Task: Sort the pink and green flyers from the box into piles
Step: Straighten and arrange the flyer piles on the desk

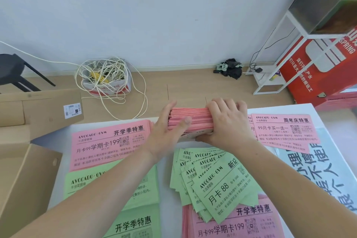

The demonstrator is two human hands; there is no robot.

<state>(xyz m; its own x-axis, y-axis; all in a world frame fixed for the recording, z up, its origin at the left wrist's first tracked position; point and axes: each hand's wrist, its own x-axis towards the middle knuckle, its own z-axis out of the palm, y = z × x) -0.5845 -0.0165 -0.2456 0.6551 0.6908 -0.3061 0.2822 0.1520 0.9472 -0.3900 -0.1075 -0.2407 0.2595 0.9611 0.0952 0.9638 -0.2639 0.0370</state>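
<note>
Thick pink stack [193, 120] stands on its long edge on the white table [164, 189], squeezed between both hands. Right hand [228, 123] grasps the stack's right end, fingers curled over the top, thumb tucked under the lower front corner. Left hand [168, 127] is unclenched and flat against the left end, fingers fairly straight, thumb laid across the front face. Probable step: squaring the sheets before laying them down. Risks, as judged: the bundle is held mostly by end pressure. If the flat left hand eases, the middle could bow and leaves spill toward the wrists onto the green fan [218, 181] under the right forearm, mixing colours. That fan is loose, splayed at several angles, and a brushing forearm could scatter it. The left forearm crosses the green pile [83, 181] and might drag its top sheet. A pink pile [108, 145] lies just left of the left hand, and a second pink pile [286, 127], slightly shuffled, lies just right of the right hand. Materials: thin matte tinted paper, black print, oblong sheets with crisp corners. The stack's edge shows fine, slightly uneven ribbing. Cardboard box [23, 179], plain brown with its flaps open, sits well left of the left arm, and its inside cannot be read.
</note>
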